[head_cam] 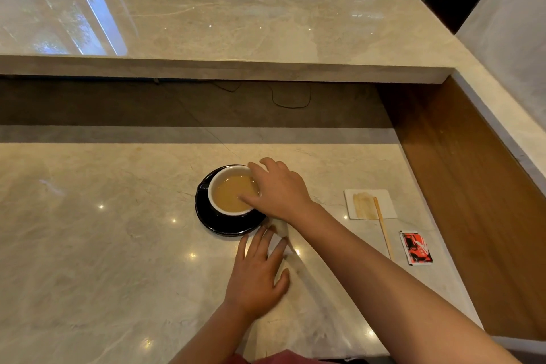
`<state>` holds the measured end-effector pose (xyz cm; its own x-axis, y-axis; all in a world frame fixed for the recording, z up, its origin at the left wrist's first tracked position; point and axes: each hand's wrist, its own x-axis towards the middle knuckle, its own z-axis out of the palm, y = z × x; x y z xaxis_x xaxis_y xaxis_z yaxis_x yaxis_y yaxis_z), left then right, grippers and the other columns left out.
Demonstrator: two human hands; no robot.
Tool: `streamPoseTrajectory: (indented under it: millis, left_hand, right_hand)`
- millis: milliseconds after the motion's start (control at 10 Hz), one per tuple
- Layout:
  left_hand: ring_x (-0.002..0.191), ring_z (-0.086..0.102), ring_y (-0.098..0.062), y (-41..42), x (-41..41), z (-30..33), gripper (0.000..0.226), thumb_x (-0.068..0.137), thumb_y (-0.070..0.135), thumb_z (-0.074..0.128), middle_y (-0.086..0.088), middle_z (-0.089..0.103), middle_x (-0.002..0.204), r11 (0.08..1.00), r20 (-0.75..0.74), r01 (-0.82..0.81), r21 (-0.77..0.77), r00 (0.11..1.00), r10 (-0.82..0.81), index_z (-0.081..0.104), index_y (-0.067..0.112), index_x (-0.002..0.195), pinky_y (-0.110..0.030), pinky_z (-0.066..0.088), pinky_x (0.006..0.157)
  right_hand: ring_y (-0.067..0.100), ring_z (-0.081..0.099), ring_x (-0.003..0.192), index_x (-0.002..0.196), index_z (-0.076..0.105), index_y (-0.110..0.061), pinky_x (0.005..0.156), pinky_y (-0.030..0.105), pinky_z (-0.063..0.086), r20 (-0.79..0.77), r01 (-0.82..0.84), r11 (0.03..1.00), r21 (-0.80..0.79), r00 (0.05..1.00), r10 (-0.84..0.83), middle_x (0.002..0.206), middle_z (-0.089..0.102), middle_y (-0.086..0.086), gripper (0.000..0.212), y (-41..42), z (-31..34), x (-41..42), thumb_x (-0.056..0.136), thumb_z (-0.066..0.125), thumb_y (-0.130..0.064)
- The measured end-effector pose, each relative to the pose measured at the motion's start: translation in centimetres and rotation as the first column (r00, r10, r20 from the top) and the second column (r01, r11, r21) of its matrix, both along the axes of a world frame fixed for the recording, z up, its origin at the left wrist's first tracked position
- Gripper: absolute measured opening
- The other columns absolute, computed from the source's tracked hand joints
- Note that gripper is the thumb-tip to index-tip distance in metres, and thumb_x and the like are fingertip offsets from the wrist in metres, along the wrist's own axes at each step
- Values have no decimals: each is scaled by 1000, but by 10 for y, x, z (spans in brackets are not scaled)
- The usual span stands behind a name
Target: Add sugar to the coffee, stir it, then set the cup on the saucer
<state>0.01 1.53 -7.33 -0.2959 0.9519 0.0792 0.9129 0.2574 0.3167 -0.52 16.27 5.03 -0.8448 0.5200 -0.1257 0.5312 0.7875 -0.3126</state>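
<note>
A dark cup (220, 210) with a white inside, full of light-brown coffee (232, 195), stands on a black saucer (227, 226) on the marble counter. My right hand (279, 189) lies over the cup's right rim, fingers spread and touching it. Just in front of the saucer, my left hand (255, 272) rests flat on the counter, fingers apart, over a small white paper (277, 244). To the right lie a wooden stirrer (382, 227) and a torn red sugar packet (416, 248).
A stained white napkin (369, 203) lies under the stirrer's far end. A raised marble ledge (224, 68) runs across behind the counter, with a wooden side wall (472, 192) at the right. A black cable (291, 97) hangs under the ledge.
</note>
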Motion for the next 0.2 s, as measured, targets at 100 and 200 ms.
streamPoseTrajectory:
  millis: [100,200]
  left_hand:
    - [134,22,-23,-1,0,-2,56,85,49,42,-8,38,144,1000,-7,-13,-7,1000,13,38,27,137,-44,6,107]
    - [133,26,-24,-1,2,-4,57,84,48,42,-8,39,143,1000,5,-11,13,1000,11,39,27,137,-42,5,108]
  right_hand:
    - [30,42,118,127,41,-17,87,42,42,-6,89,994,58,996,-89,134,44,12,52,7,-5,19,86,49,-47]
    - [32,44,113,121,46,-12,83,41,41,15,178,980,91,984,-180,128,48,13,43,8,-15,39,88,46,-41]
